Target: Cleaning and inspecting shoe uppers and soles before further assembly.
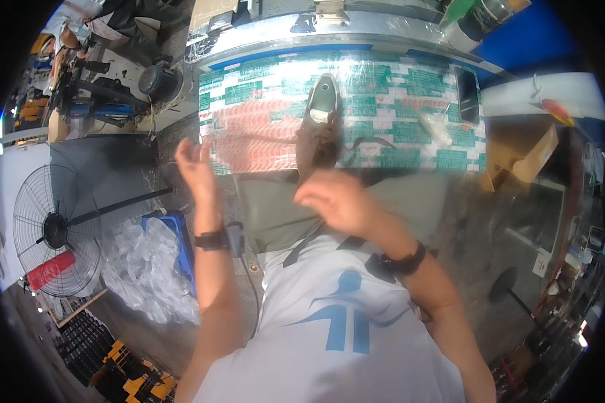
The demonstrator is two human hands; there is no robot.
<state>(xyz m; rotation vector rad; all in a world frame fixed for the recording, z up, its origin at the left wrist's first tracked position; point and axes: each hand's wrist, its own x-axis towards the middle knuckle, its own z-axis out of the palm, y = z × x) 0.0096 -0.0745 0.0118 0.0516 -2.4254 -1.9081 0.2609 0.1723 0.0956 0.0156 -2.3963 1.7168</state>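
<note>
A brown shoe (314,144) with a pale sole edge and a green inside lies lengthwise on the table (249,87), which is covered in green, white and red printed sheet under clear film. Thin strands like laces spread from the shoe to both sides. My left hand (196,168) is raised beside the table's left edge, its fingers slightly bent and apart, nothing in them. Close to the near end of the shoe, above my lap, hovers my right hand (339,199). Motion smears its fingers, so whether they hold anything is unclear.
A dark phone (468,95) and a small clear plastic packet (437,127) lie on the table's right side. Right of it stands an open cardboard box (517,158). At left are a large fan (55,230) and a blue crate (181,245) beside heaped clear plastic bags (148,269).
</note>
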